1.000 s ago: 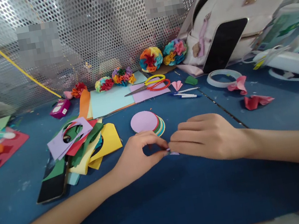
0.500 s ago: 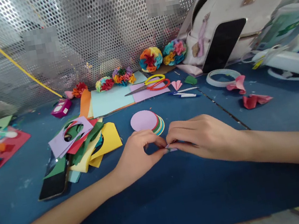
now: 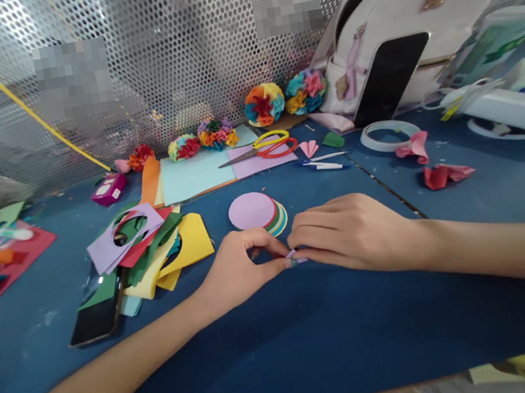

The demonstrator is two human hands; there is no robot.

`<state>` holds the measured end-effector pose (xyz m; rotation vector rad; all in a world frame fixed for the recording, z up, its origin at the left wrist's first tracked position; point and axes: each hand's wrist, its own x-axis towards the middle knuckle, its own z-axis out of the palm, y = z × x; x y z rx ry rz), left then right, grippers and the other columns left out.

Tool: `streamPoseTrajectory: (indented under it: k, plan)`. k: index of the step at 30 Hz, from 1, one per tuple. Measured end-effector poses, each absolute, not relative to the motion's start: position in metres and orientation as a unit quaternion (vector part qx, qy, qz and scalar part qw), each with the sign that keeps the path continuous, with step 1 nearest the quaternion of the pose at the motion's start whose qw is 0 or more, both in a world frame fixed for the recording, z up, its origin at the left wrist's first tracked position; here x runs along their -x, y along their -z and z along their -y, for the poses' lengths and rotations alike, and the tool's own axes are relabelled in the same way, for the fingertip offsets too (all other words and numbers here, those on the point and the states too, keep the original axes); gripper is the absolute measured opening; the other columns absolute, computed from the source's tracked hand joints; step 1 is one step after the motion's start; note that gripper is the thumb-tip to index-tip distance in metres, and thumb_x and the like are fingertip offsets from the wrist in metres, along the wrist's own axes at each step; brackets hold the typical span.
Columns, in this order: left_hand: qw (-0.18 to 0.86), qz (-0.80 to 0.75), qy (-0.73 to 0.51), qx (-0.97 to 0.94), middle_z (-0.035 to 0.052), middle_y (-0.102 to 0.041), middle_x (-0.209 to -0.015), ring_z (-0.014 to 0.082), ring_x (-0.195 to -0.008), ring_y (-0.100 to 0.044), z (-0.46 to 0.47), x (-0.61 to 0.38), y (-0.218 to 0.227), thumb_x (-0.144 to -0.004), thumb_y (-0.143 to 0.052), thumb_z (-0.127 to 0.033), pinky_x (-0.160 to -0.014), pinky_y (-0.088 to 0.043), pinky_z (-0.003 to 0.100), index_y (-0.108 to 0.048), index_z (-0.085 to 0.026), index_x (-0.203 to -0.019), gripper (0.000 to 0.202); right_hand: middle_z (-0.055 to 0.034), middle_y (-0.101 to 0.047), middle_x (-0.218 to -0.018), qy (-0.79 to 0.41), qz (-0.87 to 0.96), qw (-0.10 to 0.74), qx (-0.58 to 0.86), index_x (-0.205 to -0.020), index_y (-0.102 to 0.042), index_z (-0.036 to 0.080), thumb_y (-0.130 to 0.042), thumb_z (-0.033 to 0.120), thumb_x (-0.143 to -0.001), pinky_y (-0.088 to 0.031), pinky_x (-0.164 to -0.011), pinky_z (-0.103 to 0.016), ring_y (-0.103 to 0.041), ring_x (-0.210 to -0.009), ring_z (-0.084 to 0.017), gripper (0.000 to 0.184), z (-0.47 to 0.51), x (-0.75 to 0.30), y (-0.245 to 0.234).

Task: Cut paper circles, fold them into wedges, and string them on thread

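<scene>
While pinching a small lilac paper scrap [image 3: 296, 257] from both ends, fingertips meeting just above the blue mat [image 3: 319, 342]: left hand [image 3: 238, 272] curled, its tips closed on the scrap; right hand [image 3: 355, 231] with fingers pressed together, tips on the opposite end. Probably so tight a hold because the scrap is tiny, most of it hidden by the fingers. Just beyond, within easy reach, a stack of paper circles [image 3: 251, 212], lilac on top, edges fanned. Farther left, a heap of cut sheets [image 3: 171, 256], a holed lilac offcut [image 3: 123, 228] on top, beside a phone [image 3: 96, 319]. Toward the back, scissors [image 3: 274, 147] resting on loose paper, paper flowers [image 3: 265, 104] lined along the perforated metal screen [image 3: 175, 49]. At right, a white backpack [image 3: 415, 0] leaning against the screen, contents out of sight; near it, a tape roll [image 3: 390, 135] lying flat and a white case [image 3: 517, 114], contents unclear too.
</scene>
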<state>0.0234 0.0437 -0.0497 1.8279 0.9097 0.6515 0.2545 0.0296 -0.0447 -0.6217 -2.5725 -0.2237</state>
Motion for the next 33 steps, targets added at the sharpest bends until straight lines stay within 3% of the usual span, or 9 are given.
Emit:
streamPoseTrajectory:
  k: [7, 11, 14, 17, 20, 24, 27, 29, 33]
  plan:
    - [0.502, -0.352, -0.270, -0.742, -0.0003, -0.075, -0.077, 0.0131, -0.069, -0.056, -0.046, -0.024, 0.050, -0.075, -0.078, -0.017, -0.067, -0.041, 0.026, -0.081, -0.020, -0.078, 0.005, -0.0018, -0.067, -0.078, 0.076, 0.943, 0.245, 0.212, -0.092, -0.064, 0.018, -0.040, 0.023, -0.112, -0.042, -0.062, -0.029, -0.061, -0.069, -0.014, 0.032, -0.032, -0.257, 0.048]
    - [0.521, -0.353, -0.276, -0.726, 0.0011, -0.073, -0.077, 0.0130, -0.066, -0.052, -0.048, -0.023, 0.053, -0.078, -0.078, -0.026, -0.065, -0.039, 0.027, -0.082, -0.020, -0.080, 0.008, -0.0029, -0.072, -0.089, -0.114, 0.912, 0.292, 0.266, -0.094, -0.067, 0.019, -0.052, 0.029, -0.109, -0.046, -0.066, -0.026, -0.066, -0.076, -0.014, 0.023, -0.034, -0.257, 0.044]
    - [0.516, -0.365, -0.280, -0.723, 0.0008, -0.072, -0.073, 0.0115, -0.062, -0.048, -0.050, -0.021, 0.057, -0.078, -0.079, -0.030, -0.060, -0.034, 0.026, -0.082, -0.019, -0.081, 0.012, -0.0010, -0.070, -0.082, -0.275, 0.835, 0.353, 0.319, -0.087, -0.069, 0.020, -0.064, 0.031, -0.102, -0.047, -0.064, -0.024, -0.063, -0.070, -0.013, 0.019, -0.039, -0.257, 0.038]
    - [0.515, -0.374, -0.290, -0.715, 0.0014, -0.071, -0.072, 0.0116, -0.062, -0.050, -0.051, -0.021, 0.059, -0.077, -0.079, -0.030, -0.059, -0.036, 0.026, -0.082, -0.018, -0.081, 0.013, 0.0015, -0.063, -0.072, -0.385, 0.738, 0.425, 0.354, -0.081, -0.066, 0.020, -0.070, 0.041, -0.096, -0.043, -0.055, -0.024, -0.053, -0.058, -0.011, 0.026, -0.048, -0.259, 0.037]
    - [0.522, -0.377, -0.307, -0.700, 0.0027, -0.073, -0.075, 0.0132, -0.066, -0.057, -0.051, -0.021, 0.060, -0.077, -0.078, -0.027, -0.064, -0.044, 0.025, -0.081, -0.018, -0.083, 0.011, 0.0024, -0.055, -0.066, -0.437, 0.654, 0.483, 0.386, -0.076, -0.058, 0.021, -0.064, 0.050, -0.098, -0.038, -0.051, -0.024, -0.046, -0.055, -0.011, 0.037, -0.061, -0.264, 0.042]
    - [0.544, -0.374, -0.342, -0.669, 0.0044, -0.076, -0.082, 0.0159, -0.076, -0.068, -0.052, -0.021, 0.062, -0.075, -0.080, -0.024, -0.074, -0.054, 0.027, -0.077, -0.016, -0.081, 0.010, 0.0008, -0.053, -0.065, -0.403, 0.696, 0.421, 0.419, -0.073, -0.053, 0.021, -0.047, 0.051, -0.106, -0.040, -0.053, -0.026, -0.048, -0.055, -0.012, 0.045, -0.071, -0.270, 0.056]
    - [0.549, -0.380, -0.359, -0.653, 0.0053, -0.077, -0.084, 0.0172, -0.079, -0.071, -0.052, -0.020, 0.063, -0.074, -0.081, -0.022, -0.079, -0.057, 0.029, -0.073, -0.016, -0.078, 0.011, -0.0072, -0.069, -0.095, -0.226, 0.834, 0.306, 0.400, -0.099, -0.065, 0.020, -0.049, 0.049, -0.105, -0.051, -0.068, -0.031, -0.066, -0.080, -0.021, 0.033, -0.067, -0.270, 0.062]
    - [0.530, -0.380, -0.365, -0.664, 0.0044, -0.076, -0.082, 0.0164, -0.076, -0.071, -0.051, -0.019, 0.063, -0.075, -0.081, -0.021, -0.077, -0.057, 0.028, -0.071, -0.016, -0.076, 0.011, -0.0115, -0.070, -0.113, -0.106, 0.891, 0.260, 0.357, -0.116, -0.065, 0.020, -0.054, 0.047, -0.104, -0.054, -0.078, -0.035, -0.069, -0.098, -0.026, 0.031, -0.060, -0.267, 0.065]
    - [0.473, -0.361, -0.375, -0.711, 0.0027, -0.073, -0.078, 0.0157, -0.076, -0.068, -0.046, -0.018, 0.064, -0.079, -0.079, -0.019, -0.074, -0.055, 0.027, -0.071, -0.017, -0.075, 0.010, -0.0088, -0.072, -0.108, -0.083, 0.915, 0.264, 0.294, -0.113, -0.063, 0.019, -0.053, 0.033, -0.107, -0.054, -0.077, -0.031, -0.071, -0.094, -0.021, 0.018, -0.046, -0.260, 0.067]
